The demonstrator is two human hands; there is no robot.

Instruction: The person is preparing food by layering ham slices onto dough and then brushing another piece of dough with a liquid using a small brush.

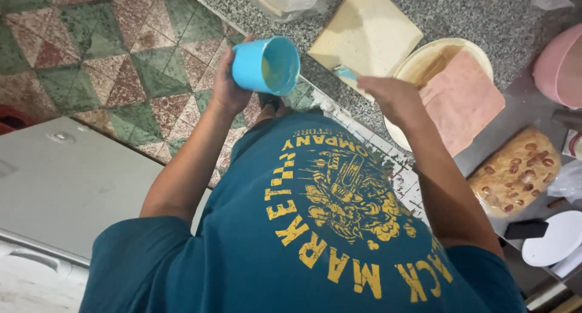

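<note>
The left hand (227,85) grasped a tilted blue plastic cup (267,64); the right hand (391,94) clenched a blue-handled utensil (345,74) over a square cream slab (364,34) on the granite bench (473,16).

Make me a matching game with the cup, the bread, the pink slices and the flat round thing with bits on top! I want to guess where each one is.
Things:
1. blue cup
2. bread slice
3. pink slices
4. round flatbread

Places:
A. on the cream plate
B. on the metal tray, at the right
C. in the left hand
D. on the speckled counter, by the right hand

Pairs: 1-C, 2-D, 3-A, 4-B
</note>
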